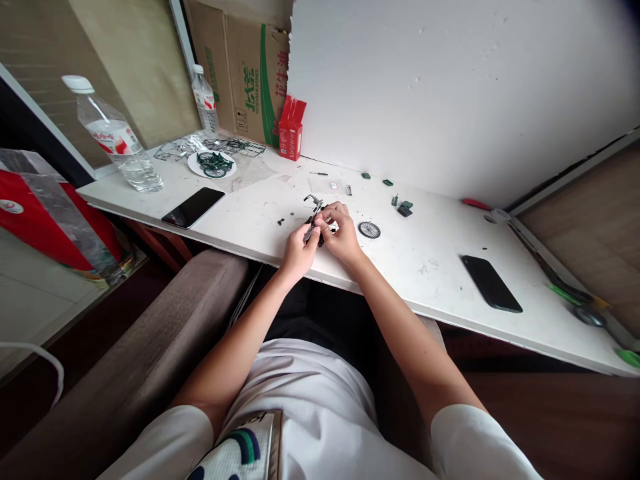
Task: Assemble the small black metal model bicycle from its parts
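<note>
A small dark model bicycle with silver handlebars is between my hands near the table's front edge. My left hand is closed on its lower part, fingertips pressed together. My right hand pinches the model from the other side, its fingers curled over the top. The fingers hide much of the model. To the right of my right hand, a loose spoked wheel lies flat on the white table. A tiny black part rests left of my hands.
Small green pieces lie behind the wheel. One phone is at right, another at left. A white plate holds a green model bicycle. Bottles, part frames and a red box stand or lie behind.
</note>
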A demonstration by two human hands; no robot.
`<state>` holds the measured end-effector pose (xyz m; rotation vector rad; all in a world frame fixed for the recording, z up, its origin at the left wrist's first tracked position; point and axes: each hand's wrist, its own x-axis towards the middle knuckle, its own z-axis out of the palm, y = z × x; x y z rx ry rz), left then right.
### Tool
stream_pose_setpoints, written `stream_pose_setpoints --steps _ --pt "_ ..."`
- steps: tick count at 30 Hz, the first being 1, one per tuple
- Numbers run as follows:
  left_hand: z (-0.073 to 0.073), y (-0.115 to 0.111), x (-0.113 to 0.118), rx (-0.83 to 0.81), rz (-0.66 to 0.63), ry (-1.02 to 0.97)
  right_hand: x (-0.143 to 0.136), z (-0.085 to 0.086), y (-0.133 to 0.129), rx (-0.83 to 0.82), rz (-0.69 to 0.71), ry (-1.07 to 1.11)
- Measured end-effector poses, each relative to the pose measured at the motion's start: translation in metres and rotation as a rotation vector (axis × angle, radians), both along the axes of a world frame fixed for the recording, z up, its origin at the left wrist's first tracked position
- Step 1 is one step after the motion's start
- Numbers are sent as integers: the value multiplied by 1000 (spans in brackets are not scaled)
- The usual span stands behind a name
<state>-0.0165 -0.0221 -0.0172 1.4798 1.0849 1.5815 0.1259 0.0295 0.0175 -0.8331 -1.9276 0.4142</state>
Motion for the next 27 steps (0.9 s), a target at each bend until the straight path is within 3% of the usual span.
stream_pose_setpoints --steps 17,27 --pt "3 -4 0 75 78 149 7 3 4 -182 99 43" --pt "2 -3 0 62 85 133 3 4 2 -174 84 18"
